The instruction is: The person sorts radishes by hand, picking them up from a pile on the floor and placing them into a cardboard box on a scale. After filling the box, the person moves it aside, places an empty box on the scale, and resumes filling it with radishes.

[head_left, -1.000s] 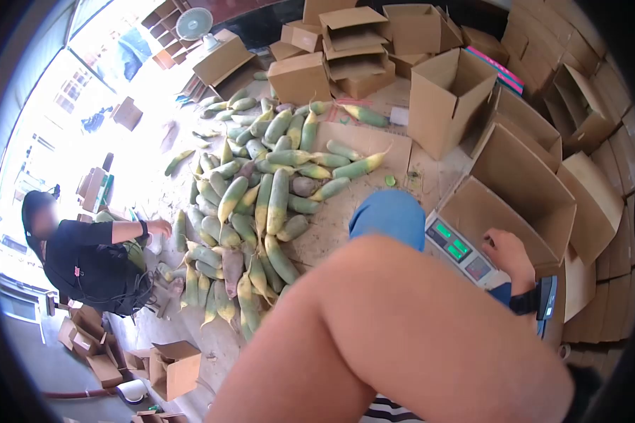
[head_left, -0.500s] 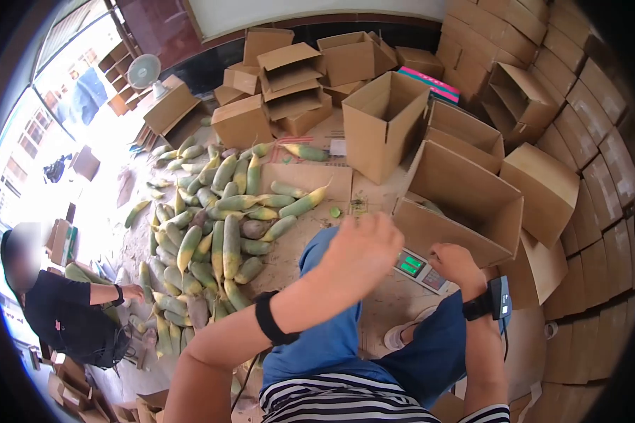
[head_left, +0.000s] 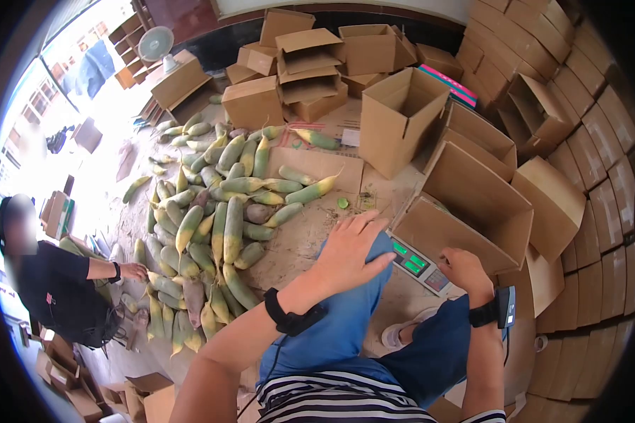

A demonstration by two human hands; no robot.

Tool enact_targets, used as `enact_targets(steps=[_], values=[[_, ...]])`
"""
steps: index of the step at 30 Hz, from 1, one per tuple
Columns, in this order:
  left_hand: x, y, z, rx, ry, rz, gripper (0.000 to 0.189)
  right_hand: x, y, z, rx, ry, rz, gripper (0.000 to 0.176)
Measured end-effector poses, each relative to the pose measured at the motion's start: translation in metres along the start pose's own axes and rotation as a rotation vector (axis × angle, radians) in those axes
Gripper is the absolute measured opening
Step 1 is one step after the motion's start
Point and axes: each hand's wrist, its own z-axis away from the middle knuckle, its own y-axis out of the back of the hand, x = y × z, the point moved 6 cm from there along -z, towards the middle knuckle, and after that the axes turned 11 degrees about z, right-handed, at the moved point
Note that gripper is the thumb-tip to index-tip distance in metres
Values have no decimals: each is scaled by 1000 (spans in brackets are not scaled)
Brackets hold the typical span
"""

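Observation:
My left hand (head_left: 353,255) is open above my left knee, fingers spread and nothing in them. Beside the keypad of a digital scale (head_left: 413,262) with lit green displays is my right hand (head_left: 467,271), its fingers curled in; I see nothing held in it. An open cardboard box (head_left: 458,233) stands at the scale, just beyond my right hand, its contents mostly hidden. To the left a large heap of long green radishes (head_left: 233,233) with yellowish tips lies on the floor.
Empty-looking open cartons (head_left: 402,123) stand ahead, and stacked cartons (head_left: 603,194) wall the right side. A fan (head_left: 155,44) is at the back left. At the left, a person in dark clothing (head_left: 63,292) reaches a hand (head_left: 132,272) toward the heap.
My left hand has come down and left, its loosely curled fingers spreading out, and the scale's displays are less covered. My right hand stays near the keypad. The view has shifted slightly.

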Motion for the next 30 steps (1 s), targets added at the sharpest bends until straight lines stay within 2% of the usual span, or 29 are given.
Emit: enact_targets(steps=[4,6,7,9,11,13,15,16,17,18,19,21,22,24,25,28,30], values=[[-17,14,17,-27,61,136,75,-7,3,3,32,43,-1,22],[-44,11,43,-88,278,363,81,-13,8,3,42,64,-29,20],[-56,11,58,-76,298,366,81,-15,14,3,93,72,-89,21],[-101,-4,104,-126,595,722,81,-29,23,2,131,94,-148,22],[-152,-19,171,-251,712,344,67,-44,48,1,306,60,-480,27],[-192,-19,243,-247,773,92,56,-80,75,3,316,70,-494,34],[-234,-6,298,-300,1060,116,51,-125,104,8,542,255,-432,39],[-249,11,327,-37,1062,-25,48,-145,106,5,538,258,-435,39],[-260,31,357,225,1046,-165,46,-170,108,4,523,350,-389,41],[-270,55,376,319,1053,-315,47,-188,108,3,506,443,-340,43],[-275,79,391,412,1056,-465,49,-195,106,0,503,446,-341,43],[-278,121,413,544,1261,-583,57,-209,101,-6,600,462,-176,43],[-284,132,423,543,1265,-585,57,-211,100,-7,598,458,-193,41],[-293,154,445,574,1393,-662,72,-215,101,-9,593,455,-196,41],[-300,161,449,565,1393,-660,72,-215,102,-10,591,452,-195,41],[-324,169,447,473,1345,-619,89,-215,101,-12,560,432,-196,40],[-338,169,441,429,1297,-593,90,-214,100,-12,543,422,-195,39]])
